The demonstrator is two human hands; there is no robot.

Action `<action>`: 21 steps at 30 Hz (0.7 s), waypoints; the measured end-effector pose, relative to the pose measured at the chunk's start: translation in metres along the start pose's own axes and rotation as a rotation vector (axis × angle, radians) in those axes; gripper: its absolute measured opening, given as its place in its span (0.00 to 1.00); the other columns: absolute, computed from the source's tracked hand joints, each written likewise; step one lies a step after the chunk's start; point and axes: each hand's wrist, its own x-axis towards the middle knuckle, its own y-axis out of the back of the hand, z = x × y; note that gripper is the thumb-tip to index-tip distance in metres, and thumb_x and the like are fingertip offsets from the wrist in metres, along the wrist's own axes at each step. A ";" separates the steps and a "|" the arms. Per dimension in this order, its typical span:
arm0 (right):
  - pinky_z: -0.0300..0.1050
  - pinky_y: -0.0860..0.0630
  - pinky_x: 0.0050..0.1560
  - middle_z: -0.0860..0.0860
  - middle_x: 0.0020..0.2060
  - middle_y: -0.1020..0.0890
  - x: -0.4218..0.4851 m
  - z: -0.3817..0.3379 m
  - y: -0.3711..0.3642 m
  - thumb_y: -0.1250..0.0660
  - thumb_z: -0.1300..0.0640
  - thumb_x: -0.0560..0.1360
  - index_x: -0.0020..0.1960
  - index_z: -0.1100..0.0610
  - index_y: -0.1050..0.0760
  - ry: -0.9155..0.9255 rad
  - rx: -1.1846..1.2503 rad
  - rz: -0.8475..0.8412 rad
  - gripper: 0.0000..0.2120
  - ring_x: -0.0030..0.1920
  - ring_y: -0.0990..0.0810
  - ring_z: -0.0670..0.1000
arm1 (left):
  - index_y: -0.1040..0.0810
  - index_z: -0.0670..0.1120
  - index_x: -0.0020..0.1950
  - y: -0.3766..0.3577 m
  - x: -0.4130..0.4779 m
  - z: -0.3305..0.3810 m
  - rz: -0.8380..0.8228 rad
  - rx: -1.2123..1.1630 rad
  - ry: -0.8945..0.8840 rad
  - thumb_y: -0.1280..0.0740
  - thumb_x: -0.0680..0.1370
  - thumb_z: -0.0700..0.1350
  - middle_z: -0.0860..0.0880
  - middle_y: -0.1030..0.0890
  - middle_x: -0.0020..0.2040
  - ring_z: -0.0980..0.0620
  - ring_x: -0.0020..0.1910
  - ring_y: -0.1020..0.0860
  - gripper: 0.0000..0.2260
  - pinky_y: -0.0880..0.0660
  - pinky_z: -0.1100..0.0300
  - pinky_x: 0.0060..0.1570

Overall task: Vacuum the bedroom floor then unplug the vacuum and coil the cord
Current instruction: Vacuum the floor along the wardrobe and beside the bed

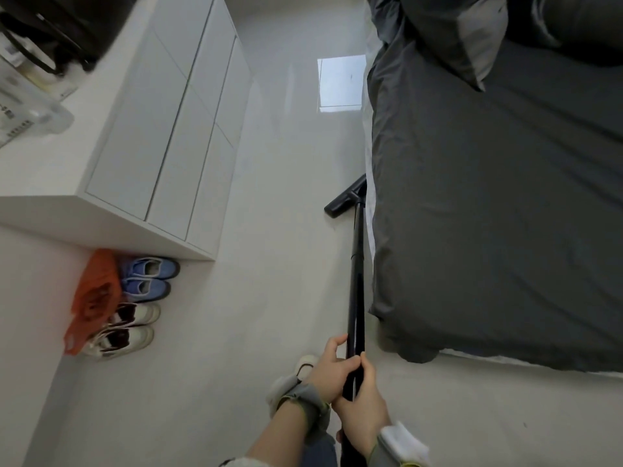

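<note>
Black vacuum wand [356,281] at bottom centre, left hand [332,370] and right hand [364,411] both wrapped round it, touching. It runs up along the grey bed [488,197]; floor head [342,201] sits mid-frame on the pale floor [269,230], its right end hidden by bedding.

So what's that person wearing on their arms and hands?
The left hand and right hand are bare, no gloves. The left wristband and right wristband are grey-green fabric, each with a chunky white block. Forearms are uncovered.
</note>
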 end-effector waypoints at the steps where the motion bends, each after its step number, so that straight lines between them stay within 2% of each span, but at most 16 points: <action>1: 0.40 0.26 0.51 0.55 0.61 0.21 0.002 -0.005 -0.003 0.34 0.62 0.73 0.76 0.47 0.50 0.002 -0.008 -0.006 0.39 0.59 0.21 0.56 | 0.40 0.48 0.72 0.005 0.003 0.001 0.003 0.005 -0.001 0.38 0.80 0.39 0.48 0.23 0.35 0.58 0.28 0.22 0.22 0.27 0.67 0.31; 3: 0.39 0.28 0.50 0.54 0.62 0.22 0.005 -0.013 -0.007 0.34 0.62 0.73 0.76 0.47 0.51 0.022 -0.024 -0.018 0.39 0.59 0.21 0.55 | 0.40 0.48 0.73 0.013 0.007 0.008 0.018 0.020 -0.002 0.38 0.79 0.40 0.49 0.22 0.34 0.59 0.28 0.22 0.23 0.27 0.66 0.32; 6: 0.50 0.21 0.51 0.56 0.59 0.21 0.022 -0.031 -0.019 0.34 0.63 0.73 0.76 0.46 0.52 0.031 -0.014 -0.026 0.40 0.53 0.19 0.58 | 0.40 0.49 0.73 0.032 0.016 0.027 0.019 0.060 0.004 0.38 0.79 0.41 0.50 0.22 0.35 0.60 0.28 0.22 0.23 0.27 0.68 0.31; 8: 0.46 0.23 0.51 0.56 0.61 0.22 0.037 -0.051 -0.028 0.33 0.63 0.73 0.77 0.48 0.51 0.045 0.001 -0.032 0.40 0.56 0.20 0.57 | 0.41 0.49 0.74 0.049 0.028 0.044 0.032 0.085 -0.006 0.38 0.80 0.41 0.50 0.22 0.36 0.58 0.31 0.22 0.23 0.26 0.66 0.33; 10: 0.37 0.27 0.48 0.55 0.64 0.24 0.047 -0.068 -0.032 0.33 0.63 0.73 0.77 0.49 0.51 0.079 0.035 -0.046 0.40 0.58 0.22 0.55 | 0.42 0.49 0.74 0.060 0.036 0.060 0.059 0.101 -0.018 0.38 0.80 0.42 0.49 0.21 0.39 0.55 0.36 0.21 0.24 0.23 0.62 0.41; 12: 0.32 0.26 0.35 0.55 0.62 0.24 0.065 -0.086 -0.041 0.33 0.65 0.74 0.77 0.49 0.50 0.085 0.097 -0.055 0.39 0.49 0.21 0.53 | 0.42 0.49 0.74 0.075 0.052 0.077 0.081 0.128 -0.028 0.38 0.80 0.42 0.47 0.21 0.42 0.50 0.41 0.21 0.24 0.23 0.55 0.51; 14: 0.34 0.28 0.24 0.55 0.59 0.23 0.084 -0.105 -0.051 0.35 0.66 0.75 0.77 0.47 0.50 0.080 0.145 -0.071 0.38 0.40 0.22 0.53 | 0.42 0.50 0.74 0.093 0.071 0.094 0.103 0.163 -0.017 0.38 0.80 0.43 0.44 0.21 0.48 0.45 0.47 0.20 0.25 0.24 0.51 0.58; 16: 0.39 0.28 0.22 0.55 0.59 0.23 0.098 -0.121 -0.055 0.37 0.66 0.75 0.77 0.45 0.50 0.087 0.171 -0.064 0.38 0.36 0.21 0.54 | 0.42 0.51 0.74 0.104 0.082 0.108 0.113 0.207 -0.019 0.37 0.79 0.45 0.43 0.21 0.54 0.44 0.53 0.20 0.25 0.25 0.49 0.61; 18: 0.40 0.27 0.22 0.55 0.59 0.23 0.113 -0.136 -0.060 0.37 0.65 0.75 0.76 0.43 0.50 0.099 0.182 -0.046 0.37 0.32 0.21 0.54 | 0.42 0.52 0.75 0.115 0.095 0.123 0.118 0.269 -0.028 0.37 0.79 0.46 0.42 0.21 0.59 0.43 0.55 0.20 0.25 0.26 0.50 0.62; 21: 0.39 0.29 0.21 0.56 0.60 0.23 0.142 -0.164 -0.072 0.37 0.64 0.75 0.76 0.42 0.49 0.101 0.203 -0.030 0.37 0.28 0.23 0.53 | 0.42 0.51 0.75 0.136 0.122 0.150 0.124 0.312 -0.056 0.38 0.80 0.45 0.41 0.22 0.61 0.43 0.56 0.21 0.25 0.25 0.53 0.60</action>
